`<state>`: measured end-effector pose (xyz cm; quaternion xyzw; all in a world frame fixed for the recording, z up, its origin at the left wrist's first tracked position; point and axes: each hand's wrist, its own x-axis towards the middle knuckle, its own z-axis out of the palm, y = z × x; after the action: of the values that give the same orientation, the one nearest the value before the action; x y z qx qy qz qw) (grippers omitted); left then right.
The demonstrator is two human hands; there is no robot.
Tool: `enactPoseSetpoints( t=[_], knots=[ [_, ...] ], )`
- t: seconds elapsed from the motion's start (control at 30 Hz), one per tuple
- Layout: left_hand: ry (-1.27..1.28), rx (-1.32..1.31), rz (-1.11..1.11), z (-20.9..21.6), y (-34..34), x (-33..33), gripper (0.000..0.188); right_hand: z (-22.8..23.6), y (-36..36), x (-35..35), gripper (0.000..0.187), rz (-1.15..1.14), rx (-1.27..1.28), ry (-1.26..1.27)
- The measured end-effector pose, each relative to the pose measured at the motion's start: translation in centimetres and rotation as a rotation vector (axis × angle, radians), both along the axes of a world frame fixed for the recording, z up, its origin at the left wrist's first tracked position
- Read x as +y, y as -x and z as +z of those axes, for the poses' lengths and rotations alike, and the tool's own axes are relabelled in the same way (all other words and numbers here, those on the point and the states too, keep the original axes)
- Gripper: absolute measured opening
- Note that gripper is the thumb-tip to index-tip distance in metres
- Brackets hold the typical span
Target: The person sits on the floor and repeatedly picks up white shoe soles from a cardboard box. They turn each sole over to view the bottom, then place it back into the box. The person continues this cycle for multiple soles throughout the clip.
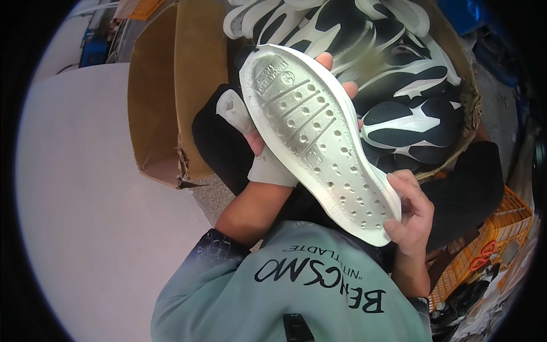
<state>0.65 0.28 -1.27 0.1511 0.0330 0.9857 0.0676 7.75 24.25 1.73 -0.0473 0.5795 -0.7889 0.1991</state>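
This sole (325, 137) looks light, springy! Left hand (254, 144) wraps wide beneath, right hand (412, 212) pinches the near end; rims hold best.

A white surface (102, 199) is leaving broad passage along the left, while a cardboard box (199, 74) is walling off the upper middle. A held white sole (316, 137) is blocking the way from the torso (296, 285) to the heaped soles (407, 82). The left hand (256, 147) is crowding its left edge; the right hand (415, 208) is closing off its lower end, and an orange crate (470, 265) is obstructing the lower right.
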Motion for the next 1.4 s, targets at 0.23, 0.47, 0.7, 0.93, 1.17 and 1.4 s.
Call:
enactPoseSetpoints(
  t=[0.23,0.47,0.7,0.93,1.17,1.4],
  knots=[
    [0.022,0.076,-0.052,-0.5,0.8,-0.6,0.094,0.0,0.0,0.0,0.068,0.002,0.015,-0.027],
    [0.061,0.047,-0.061,-0.3,0.3,-0.7,0.090,0.1,-0.1,0.0,0.070,-0.019,-0.007,-0.016],
    [0.078,0.071,-0.056,-0.1,0.5,-0.6,0.091,0.1,0.0,0.0,0.069,-0.009,-0.012,0.002],
    [0.111,-0.236,-0.052,0.5,0.0,-1.0,0.099,-0.1,-0.3,-0.4,0.068,-0.077,-0.154,0.030],
    [0.134,-0.584,-0.179,1.4,7.8,-0.6,0.086,0.2,1.9,-1.7,0.084,-0.271,-0.147,0.155],
    [-0.186,-0.311,-0.336,3.6,14.8,0.8,0.055,1.2,6.2,-1.9,0.071,-0.418,-0.022,0.104]
  ],
)
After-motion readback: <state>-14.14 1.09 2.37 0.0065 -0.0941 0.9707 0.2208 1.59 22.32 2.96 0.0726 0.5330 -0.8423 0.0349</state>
